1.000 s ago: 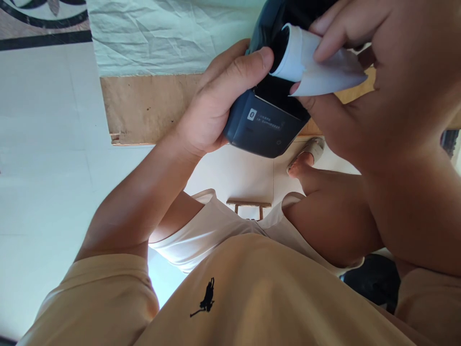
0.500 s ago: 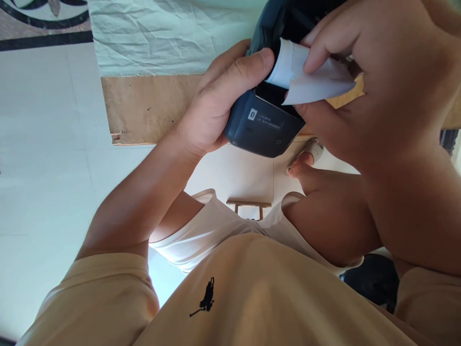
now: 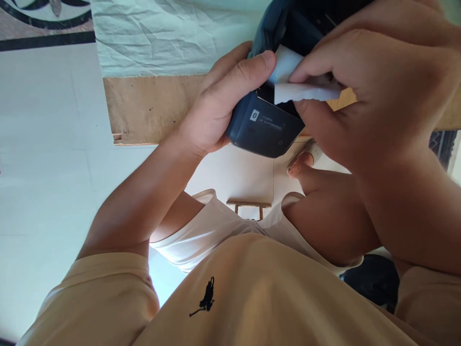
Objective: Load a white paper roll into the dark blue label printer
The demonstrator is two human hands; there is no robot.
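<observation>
While the left hand [image 3: 216, 110] wraps its curled fingers and thumb around the side of a dark blue plastic handheld printer [image 3: 264, 127], the right hand [image 3: 363, 86] pinches the loose end of a white paper roll [image 3: 295, 81] between thumb and forefinger. The roll sits in the printer's open top compartment, its free edge lying across the housing. The printer is held in the air above the lap, in front of a bare wooden table edge [image 3: 151, 108] covered by a creased white cloth [image 3: 173, 33].
</observation>
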